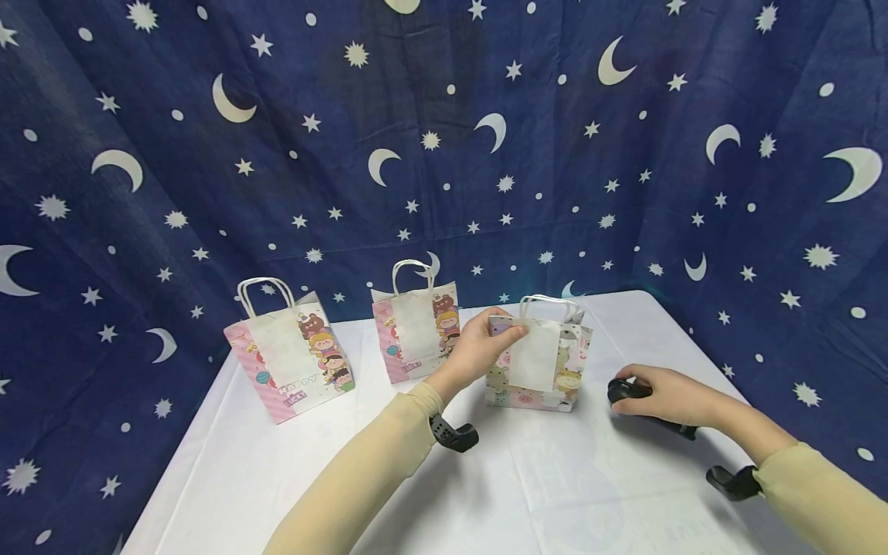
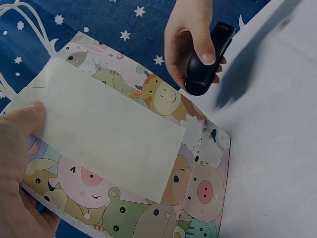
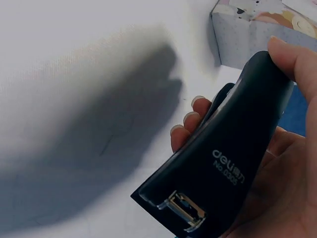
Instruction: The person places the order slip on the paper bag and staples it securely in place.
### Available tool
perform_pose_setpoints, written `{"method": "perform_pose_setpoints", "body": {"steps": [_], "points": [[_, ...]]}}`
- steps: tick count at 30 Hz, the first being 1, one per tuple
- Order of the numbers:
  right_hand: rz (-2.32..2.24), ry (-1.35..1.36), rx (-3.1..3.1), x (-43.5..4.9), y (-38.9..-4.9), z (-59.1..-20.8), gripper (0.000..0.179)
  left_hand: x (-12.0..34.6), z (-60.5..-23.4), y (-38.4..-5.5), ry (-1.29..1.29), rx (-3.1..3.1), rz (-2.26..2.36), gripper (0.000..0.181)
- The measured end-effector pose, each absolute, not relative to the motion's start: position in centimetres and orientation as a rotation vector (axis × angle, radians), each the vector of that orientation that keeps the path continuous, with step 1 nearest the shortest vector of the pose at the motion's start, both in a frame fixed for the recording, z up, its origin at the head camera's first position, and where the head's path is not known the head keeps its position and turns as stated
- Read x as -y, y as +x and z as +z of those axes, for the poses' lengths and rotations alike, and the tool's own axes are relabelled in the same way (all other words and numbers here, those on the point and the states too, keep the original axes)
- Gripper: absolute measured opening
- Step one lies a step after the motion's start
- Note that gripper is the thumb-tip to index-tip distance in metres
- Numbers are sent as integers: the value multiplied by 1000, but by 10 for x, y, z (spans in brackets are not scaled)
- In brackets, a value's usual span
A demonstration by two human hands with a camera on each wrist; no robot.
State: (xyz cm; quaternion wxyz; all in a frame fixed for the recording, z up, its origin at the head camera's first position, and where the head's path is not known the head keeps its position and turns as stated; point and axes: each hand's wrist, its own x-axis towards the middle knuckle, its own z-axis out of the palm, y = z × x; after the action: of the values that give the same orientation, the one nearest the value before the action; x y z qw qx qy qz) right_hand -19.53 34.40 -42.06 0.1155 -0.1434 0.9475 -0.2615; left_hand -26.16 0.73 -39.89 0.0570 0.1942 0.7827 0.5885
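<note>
A small paper gift bag (image 1: 534, 364) with cartoon animals and a blank white paper on its front stands on the table. My left hand (image 1: 479, 343) pinches its upper left edge, thumb on the front beside the white paper (image 2: 114, 129). To the right of that bag, my right hand (image 1: 662, 395) grips a black stapler (image 3: 223, 153) a little above the table, thumb along its top. The stapler (image 2: 205, 64) also shows beyond the bag in the left wrist view. White twisted handles (image 1: 548, 301) rise from the bag's top.
Two pink gift bags with cartoon figures stand to the left: one at the far left (image 1: 291, 358), one in the middle (image 1: 416, 331). A white cloth covers the table (image 1: 541, 493). Behind it hangs a dark blue curtain (image 1: 444, 139) with moons and stars.
</note>
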Motion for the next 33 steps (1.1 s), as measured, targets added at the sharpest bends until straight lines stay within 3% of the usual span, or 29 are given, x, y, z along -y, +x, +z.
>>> {"method": "perform_pose_setpoints", "body": {"steps": [24,33], "points": [[-1007,-340,-2591,-337,-185,-435,58,-8,-399,-263,586,-2394,1780,26],[-1139,-210,-2445,-342,-185,-443,65,-7,-399,-262,594,-2374,1781,27]]}}
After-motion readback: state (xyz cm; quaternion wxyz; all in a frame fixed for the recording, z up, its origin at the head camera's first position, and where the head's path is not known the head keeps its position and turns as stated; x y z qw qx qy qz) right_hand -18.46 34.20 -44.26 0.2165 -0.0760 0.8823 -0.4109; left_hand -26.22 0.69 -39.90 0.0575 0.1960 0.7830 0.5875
